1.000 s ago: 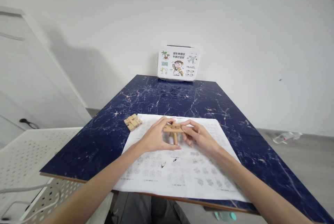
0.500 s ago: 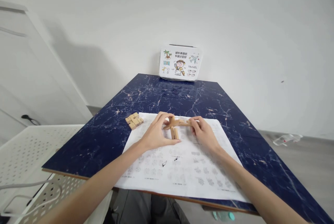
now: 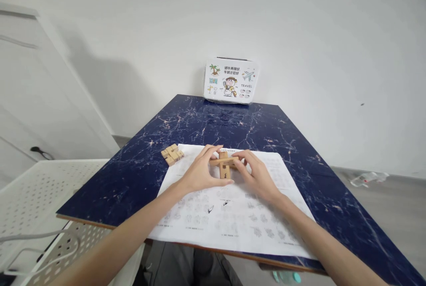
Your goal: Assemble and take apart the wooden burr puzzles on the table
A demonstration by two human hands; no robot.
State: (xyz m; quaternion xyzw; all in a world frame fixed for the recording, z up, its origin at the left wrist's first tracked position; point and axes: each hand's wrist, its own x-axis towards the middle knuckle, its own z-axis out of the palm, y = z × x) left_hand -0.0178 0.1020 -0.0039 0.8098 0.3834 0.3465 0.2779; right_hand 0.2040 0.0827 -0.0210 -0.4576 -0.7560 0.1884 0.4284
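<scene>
Holding a wooden block [image 3: 225, 173] between left fingers [image 3: 220, 182], right fingers [image 3: 242, 169] pinching the right end of a crosspiece [image 3: 222, 161]

Left arm [image 3: 133, 228] and right arm [image 3: 314, 228] angled inward; left hand [image 3: 199, 173] in wide C, thumb [image 3: 222, 182] nearer body; right hand [image 3: 258, 175] curled, fingers [image 3: 245, 154] pinched close.

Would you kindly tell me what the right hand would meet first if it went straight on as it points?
Most likely the wooden pieces that the right hand touches, with the left hand beyond them, though depth is unclear.
</scene>
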